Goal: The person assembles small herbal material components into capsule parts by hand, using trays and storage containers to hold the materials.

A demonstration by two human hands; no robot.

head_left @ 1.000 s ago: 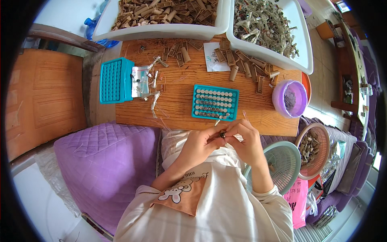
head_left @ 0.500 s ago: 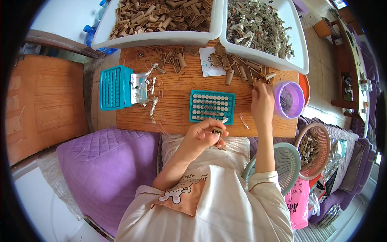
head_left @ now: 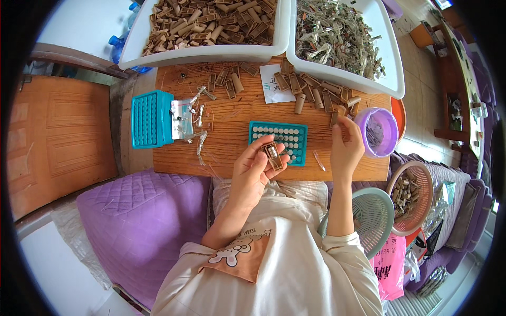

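My left hand [head_left: 246, 173] is closed around an open brown plastic casing [head_left: 272, 155] with shiny metallic parts inside it, held above the near edge of a teal tray [head_left: 304, 142]. Rows of small round pieces [head_left: 284, 131], white on top, sit in that tray. At the table's right side my right hand [head_left: 348, 146] pinches a brown half-shell [head_left: 334, 118] at its fingertips, beside the loose pile of brown casings [head_left: 311, 89]. Close to its right stands a purple tub [head_left: 391, 126] containing small grey pieces.
Two white bins, one of brown casings [head_left: 211, 23] and one of clear-wrapped wired parts [head_left: 337, 39], line the far edge. A teal block [head_left: 152, 118] stands left, near wired parts [head_left: 201, 142]. Two baskets, green [head_left: 387, 203] and pink [head_left: 427, 181], sit at lower right.
My left hand has turned and opened out somewhat, so the casing's inside faces up. My right hand has drawn slightly nearer, with a brown half-shell now showing at its fingertips.
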